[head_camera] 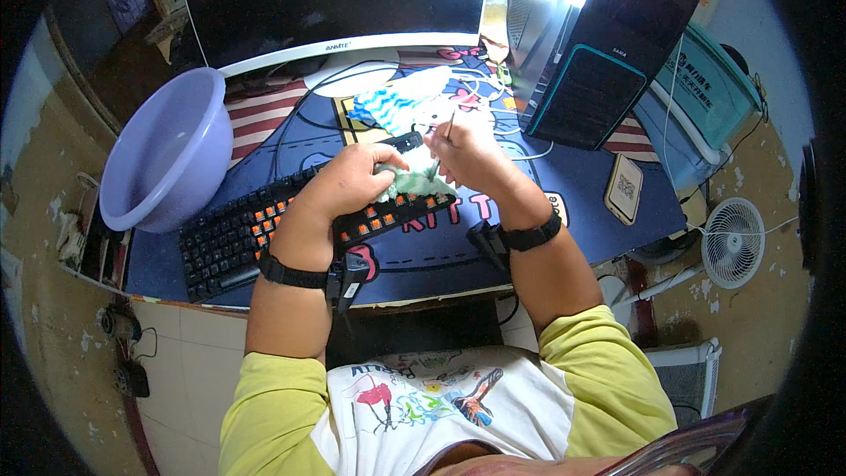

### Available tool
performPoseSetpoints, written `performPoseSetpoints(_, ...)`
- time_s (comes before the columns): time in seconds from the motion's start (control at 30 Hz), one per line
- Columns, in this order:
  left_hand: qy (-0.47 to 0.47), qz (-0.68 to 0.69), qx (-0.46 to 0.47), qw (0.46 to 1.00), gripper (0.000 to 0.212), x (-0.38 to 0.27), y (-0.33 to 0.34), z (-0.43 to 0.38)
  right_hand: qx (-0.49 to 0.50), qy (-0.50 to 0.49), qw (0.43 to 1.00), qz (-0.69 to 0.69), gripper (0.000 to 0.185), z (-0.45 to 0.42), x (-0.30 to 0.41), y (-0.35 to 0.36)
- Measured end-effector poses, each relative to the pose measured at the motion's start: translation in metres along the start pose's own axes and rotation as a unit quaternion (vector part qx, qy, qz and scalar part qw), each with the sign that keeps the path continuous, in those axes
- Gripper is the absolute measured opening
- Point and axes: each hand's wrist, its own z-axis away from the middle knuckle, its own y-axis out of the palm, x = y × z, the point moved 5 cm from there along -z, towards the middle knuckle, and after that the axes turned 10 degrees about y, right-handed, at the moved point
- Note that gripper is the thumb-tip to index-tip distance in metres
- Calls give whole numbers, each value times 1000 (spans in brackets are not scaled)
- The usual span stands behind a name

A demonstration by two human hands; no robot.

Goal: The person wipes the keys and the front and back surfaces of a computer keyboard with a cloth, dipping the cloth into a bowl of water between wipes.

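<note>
A black mechanical keyboard (221,241) lies slantwise on the desk mat. Part of it has no keycaps, and orange switches (372,221) show there. My left hand (357,175) rests over the keyboard and pinches a pale green cloth (415,180) between thumb and fingers. In my right hand (469,152) is a thin, stick-like tool (451,120), held like a pen. Its lower end meets the cloth above the keyboard's right part; the exact tip is hard to make out. The cloth and my hands hide some of the switches.
A purple plastic basin (162,152) stands at the left. Behind are a monitor (330,0), a blue-and-white wavy-patterned bag (390,102) and white cables (472,82). A black computer tower (595,79), a phone (623,189) and a white fan (732,242) are at the right.
</note>
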Motion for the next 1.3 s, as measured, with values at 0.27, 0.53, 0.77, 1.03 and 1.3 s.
performPoseSetpoints(0.27,17,20,-25,999,27,0,-3,1,7,-42,991,125,32,2,5,3)
performPoseSetpoints(0.53,35,6,-23,999,29,3,-4,1,12,-62,980,190,32,8,5,6)
performPoseSetpoints(0.77,26,2,-1,1000,30,3,-3,3,18,27,999,30,28,13,14,8)
performPoseSetpoints(1.03,49,2,7,999,30,5,-2,3,8,-53,992,117,35,22,24,11)
performPoseSetpoints(1.3,54,5,15,998,31,7,0,1,-16,-142,973,183,32,17,20,12)
